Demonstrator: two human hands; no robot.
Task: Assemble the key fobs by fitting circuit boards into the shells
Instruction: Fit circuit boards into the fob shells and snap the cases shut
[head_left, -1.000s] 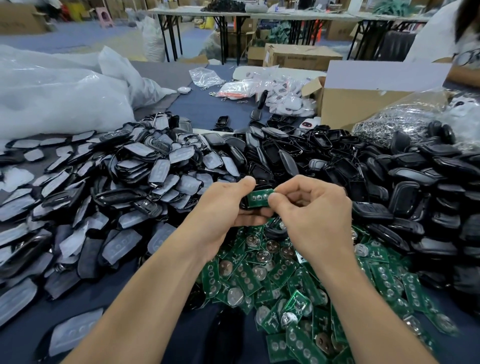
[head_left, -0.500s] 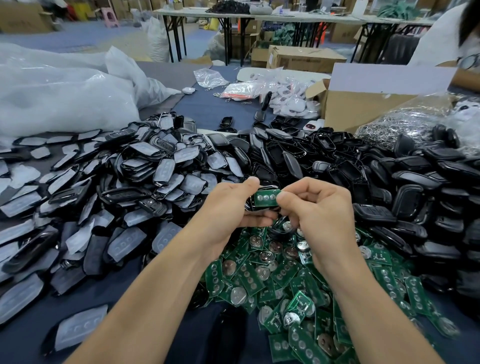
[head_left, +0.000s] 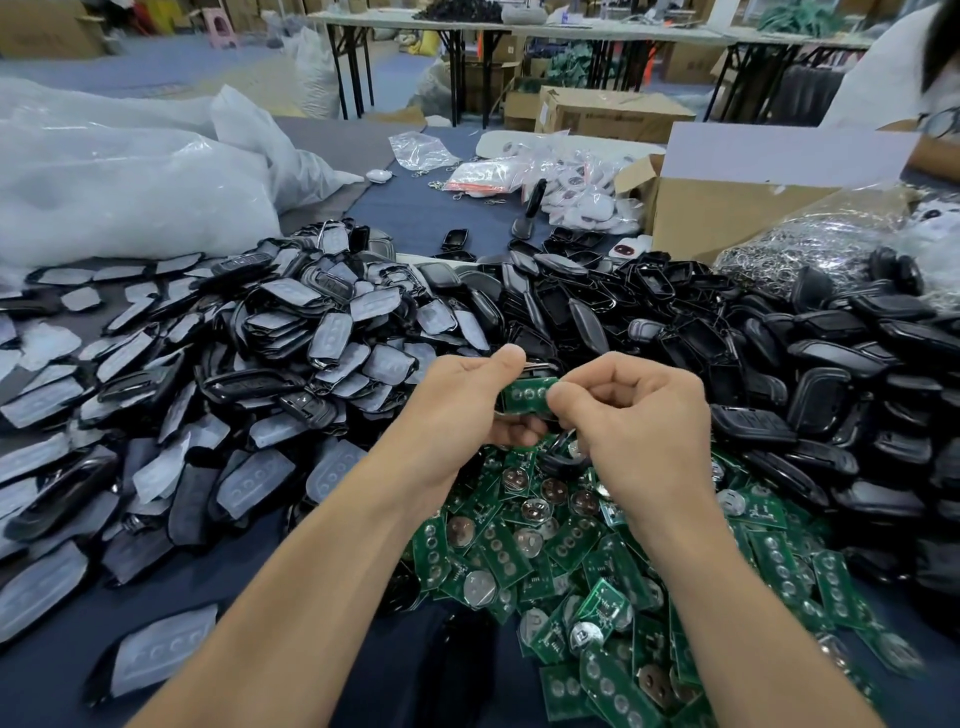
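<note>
Above a heap of boards (head_left: 571, 551), the left hand (head_left: 457, 410) grips a black shell (head_left: 519, 414). The right hand (head_left: 639, 421) pinches a green circuit board (head_left: 527, 392) onto it. Best to square the edges, then press evenly.

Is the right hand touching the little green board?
Touching. The head view shows the right hand pinching the right end of the green circuit board with no gap, while the left hand holds the shell under it.

Left hand (head_left: 457, 410), right hand (head_left: 639, 415) pinch circuit board (head_left: 527, 393)
</note>
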